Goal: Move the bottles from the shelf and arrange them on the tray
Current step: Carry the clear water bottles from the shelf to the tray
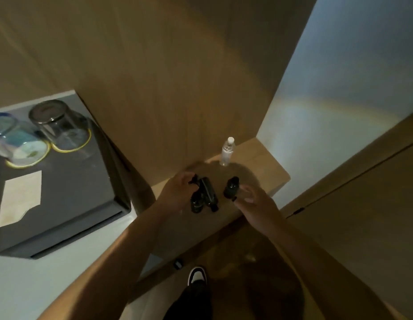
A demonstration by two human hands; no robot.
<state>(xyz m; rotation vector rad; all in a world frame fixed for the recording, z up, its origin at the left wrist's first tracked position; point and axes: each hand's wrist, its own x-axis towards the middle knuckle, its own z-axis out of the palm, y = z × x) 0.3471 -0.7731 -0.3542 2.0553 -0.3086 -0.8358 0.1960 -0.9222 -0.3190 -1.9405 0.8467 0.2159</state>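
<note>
Left grip [177,190] clamped on two dark bottles [204,197], right grip [251,199] closing on dark bottle [232,187]; clear bottle [227,152] upright on shelf [265,167], tray [62,204] leftward.

No readable text anywhere: dark bottles [204,195] at the fingers, clear bottle [227,151] beyond the fingertips and the paper [20,197] on the tray [62,204] show no legible label, brand or number.

Bare forearms with no sleeves, dark trousers [191,301], and a black-and-white shoe [197,274] below.
</note>
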